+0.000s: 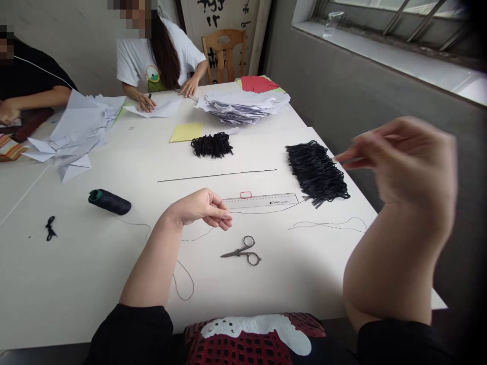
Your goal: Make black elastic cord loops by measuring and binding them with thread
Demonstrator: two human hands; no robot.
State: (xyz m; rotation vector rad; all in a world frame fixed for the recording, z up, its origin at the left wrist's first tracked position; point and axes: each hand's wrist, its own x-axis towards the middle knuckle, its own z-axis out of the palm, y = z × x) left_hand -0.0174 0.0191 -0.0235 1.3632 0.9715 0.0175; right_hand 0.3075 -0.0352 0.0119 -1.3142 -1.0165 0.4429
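Two bare hands are raised over the white table (213, 324). The left hand (201, 207) has its fingertips closed on a fine thread (262, 213), just in front of the ruler (262, 201); from there the thread runs in a shallow curve to the right, towards the larger bundle (315, 172) of black loops. The right hand (414, 157) is lifted near that bundle's right side, its fingertips bent towards each other; it is blurred, so I cannot tell whether they grip the thread.

More thread lies loose by the left forearm, some of it trailing from the dark spool (110, 202), which rests on its side at the left. A small black bow (50, 229) lies near the spool. Scissors (242, 252) lie with blades apart, nearer the wearer than the ruler, their points to the left. A small red outline (245, 194) sits at the ruler's far edge. Beyond it stretches a straight black cord (216, 176), then the smaller bundle (212, 145) beside yellow paper (186, 132).

At the far end, a person in a white shirt (182, 50) rests both hands by a sheet (162, 107), next to a paper stack (243, 107).
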